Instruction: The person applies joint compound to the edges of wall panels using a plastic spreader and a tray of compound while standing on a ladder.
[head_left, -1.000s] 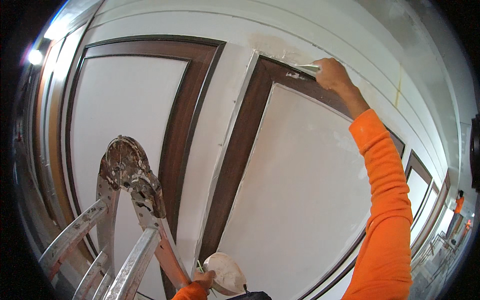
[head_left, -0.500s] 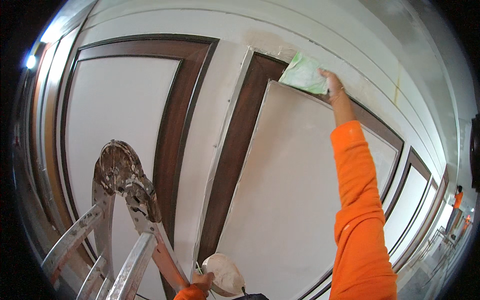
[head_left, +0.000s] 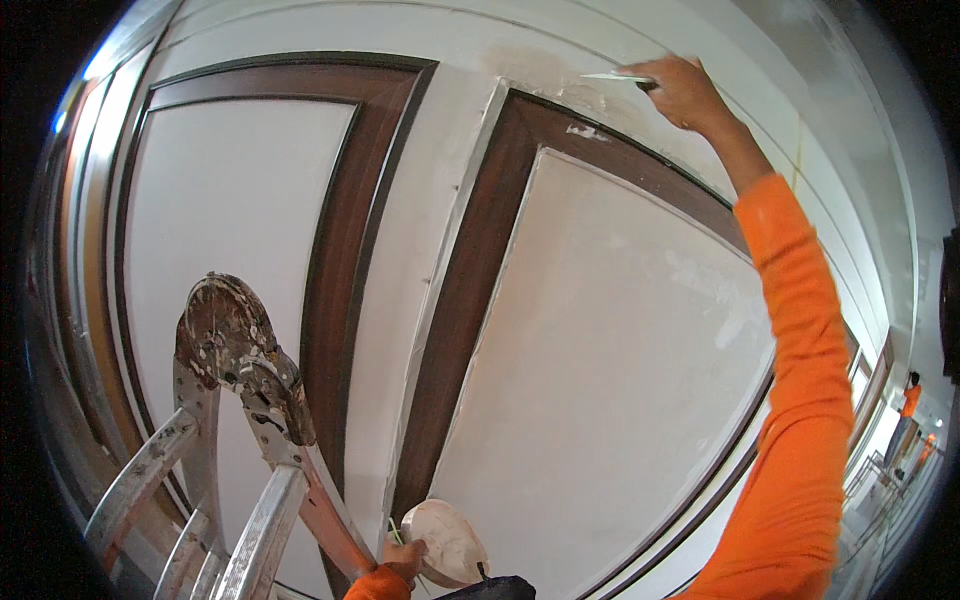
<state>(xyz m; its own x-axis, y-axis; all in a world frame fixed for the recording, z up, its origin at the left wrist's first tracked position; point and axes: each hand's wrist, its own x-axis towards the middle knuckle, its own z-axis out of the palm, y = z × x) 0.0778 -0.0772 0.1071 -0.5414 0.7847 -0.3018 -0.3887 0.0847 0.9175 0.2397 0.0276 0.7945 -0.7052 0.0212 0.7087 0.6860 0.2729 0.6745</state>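
Observation:
My right hand [head_left: 680, 92] is raised to the wall above the panel, closed on a thin, pale green putty spreader [head_left: 612, 77] seen nearly edge-on. A brown wood-look frame [head_left: 520, 130] surrounds the white panel [head_left: 600, 350]. On the frame's top bar, below the spreader, is a white smear [head_left: 587, 132]. The wall above has a rough beige patch [head_left: 525, 70]. At the bottom, my left hand [head_left: 403, 560] grips the side of a round, off-white tub [head_left: 447, 543]; I cannot see what it contains.
An aluminium folding ladder [head_left: 262, 530] with a paint-spattered hinge [head_left: 235, 325] stands at lower left, beside my left arm. Behind it is another brown-framed panel [head_left: 235, 200]. Far right, a person in orange [head_left: 910, 402] stands near metal railings.
My right hand has moved up and right, off the frame's top bar. The spreader has turned from flat-on to edge-on, uncovering the white smear. My left hand still holds the tub.

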